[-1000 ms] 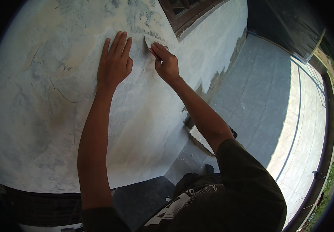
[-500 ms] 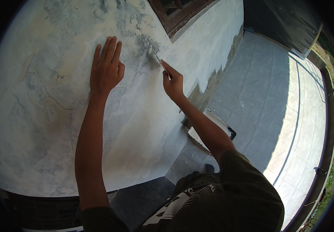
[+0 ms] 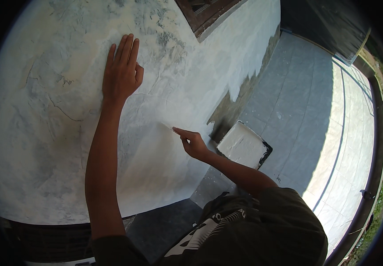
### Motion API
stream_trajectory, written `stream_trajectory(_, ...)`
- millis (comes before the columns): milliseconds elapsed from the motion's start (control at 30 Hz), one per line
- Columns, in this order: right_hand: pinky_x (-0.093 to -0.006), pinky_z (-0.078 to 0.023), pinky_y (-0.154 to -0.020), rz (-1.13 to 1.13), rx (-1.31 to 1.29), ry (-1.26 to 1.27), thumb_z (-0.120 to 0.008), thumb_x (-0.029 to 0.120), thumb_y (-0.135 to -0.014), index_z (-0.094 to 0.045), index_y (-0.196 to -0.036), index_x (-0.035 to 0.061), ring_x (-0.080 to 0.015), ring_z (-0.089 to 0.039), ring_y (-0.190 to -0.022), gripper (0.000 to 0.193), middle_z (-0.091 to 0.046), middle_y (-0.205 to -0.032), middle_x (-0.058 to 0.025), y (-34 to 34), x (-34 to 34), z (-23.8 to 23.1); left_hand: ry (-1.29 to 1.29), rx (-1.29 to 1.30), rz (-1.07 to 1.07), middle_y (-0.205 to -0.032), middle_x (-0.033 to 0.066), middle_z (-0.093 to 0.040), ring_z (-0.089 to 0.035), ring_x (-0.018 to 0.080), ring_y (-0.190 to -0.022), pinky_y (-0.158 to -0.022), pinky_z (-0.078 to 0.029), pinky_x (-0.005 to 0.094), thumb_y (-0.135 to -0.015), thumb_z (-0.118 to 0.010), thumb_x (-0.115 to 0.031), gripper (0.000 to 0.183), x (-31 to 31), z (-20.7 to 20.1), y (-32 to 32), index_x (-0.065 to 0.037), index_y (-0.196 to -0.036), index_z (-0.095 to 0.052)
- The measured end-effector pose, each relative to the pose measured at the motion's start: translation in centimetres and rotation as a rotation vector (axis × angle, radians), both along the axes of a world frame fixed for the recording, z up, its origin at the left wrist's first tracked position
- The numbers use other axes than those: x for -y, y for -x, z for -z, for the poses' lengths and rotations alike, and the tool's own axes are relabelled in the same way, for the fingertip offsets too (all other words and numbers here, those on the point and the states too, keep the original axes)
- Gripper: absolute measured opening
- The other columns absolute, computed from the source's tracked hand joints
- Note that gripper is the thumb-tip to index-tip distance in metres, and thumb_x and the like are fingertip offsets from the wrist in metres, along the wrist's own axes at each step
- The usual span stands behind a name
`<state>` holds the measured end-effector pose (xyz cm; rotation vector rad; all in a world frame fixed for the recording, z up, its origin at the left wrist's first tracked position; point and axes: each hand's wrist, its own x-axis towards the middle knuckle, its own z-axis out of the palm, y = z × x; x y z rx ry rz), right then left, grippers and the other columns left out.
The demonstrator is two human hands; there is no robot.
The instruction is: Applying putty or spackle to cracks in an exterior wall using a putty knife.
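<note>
My left hand [image 3: 121, 73] lies flat against the patchy white wall [image 3: 147, 173], fingers stretched upward and close together. Lower and to its right, my right hand [image 3: 193, 142] is closed around a slim scraper [image 3: 168, 126]. The scraper's pale, blurred end points up and left at the wall surface; whether it touches is hard to tell. My fingers hide most of its handle. Around my left hand the wall shows grey smears, cracks and rough flaking spots.
A tray [image 3: 241, 142] coated with white paint sits on the grey tiled floor [image 3: 289, 106] beside the wall's foot. Above right is a brown wooden window frame [image 3: 202, 22]. A dark sheet [image 3: 320, 26] hangs at the far right. Bare grey cement shows along the wall's lower edge.
My right hand has moved down with the scraper, away from the dark patch below the window, uncovering the tray. My left hand stays almost in place on the wall.
</note>
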<state>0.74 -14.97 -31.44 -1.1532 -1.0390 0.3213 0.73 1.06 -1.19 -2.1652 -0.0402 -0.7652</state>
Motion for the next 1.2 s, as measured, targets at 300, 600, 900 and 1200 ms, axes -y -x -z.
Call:
stream_trajectory(300, -0.0284, -0.053, -0.08, 0.71, -0.014, -0.337, -0.052, -0.009, -0.089, -0.063, -0.129, 0.0012, -0.0205, -0.072, -0.095, 0.043, -0.07, -0.114, -0.0222, -16.3, -7.9, -13.2, 0.004, 0.011, 0.024, -0.15, 0.0124, -0.046, -0.041, 0.0228, -0.142, -0.118, -0.03, 0.0447, -0.085, -0.05, -0.014, 0.055, 0.3, 0.4, -0.2, -0.001, -0.139, -0.051)
stream_trajectory(600, -0.0407, -0.05, -0.101, 0.45, 0.287, -0.297, -0.055, -0.012, -0.081, -0.067, -0.119, 0.0046, -0.0343, -0.062, -0.118, 0.043, -0.066, -0.122, -0.018, -11.8, -6.1, -11.6, 0.006, 0.019, 0.032, -0.15, 0.0122, -0.046, -0.041, 0.0232, -0.142, -0.118, -0.03, 0.0452, -0.085, -0.051, -0.013, 0.056, 0.5, -0.1, -0.5, -0.002, -0.14, -0.05)
stream_trajectory(900, -0.0348, -0.05, -0.1, -0.083, -0.039, 0.001, -0.045, -0.017, -0.081, -0.066, -0.125, 0.0029, -0.0302, -0.064, -0.118, 0.053, -0.066, -0.125, -0.0179, -3.7, -0.8, -1.2, 0.008, -0.012, 0.004, -0.151, 0.0127, -0.045, -0.039, 0.0228, -0.143, -0.119, -0.029, 0.0453, -0.085, -0.051, -0.013, 0.058, 0.1, 0.1, 0.2, -0.002, -0.141, -0.048)
stream_trajectory(1200, -0.0425, -0.043, -0.106, 0.75, 0.207, -0.283, -0.06, -0.007, -0.088, -0.059, -0.129, -0.0002, -0.0397, -0.049, -0.132, 0.041, -0.055, -0.138, -0.0222, -10.5, -9.5, -13.7, -0.005, 0.0, 0.021, -0.149, 0.0129, -0.047, -0.04, 0.0232, -0.142, -0.118, -0.03, 0.045, -0.085, -0.05, -0.013, 0.057, 1.0, 0.1, -0.9, -0.001, -0.141, -0.048)
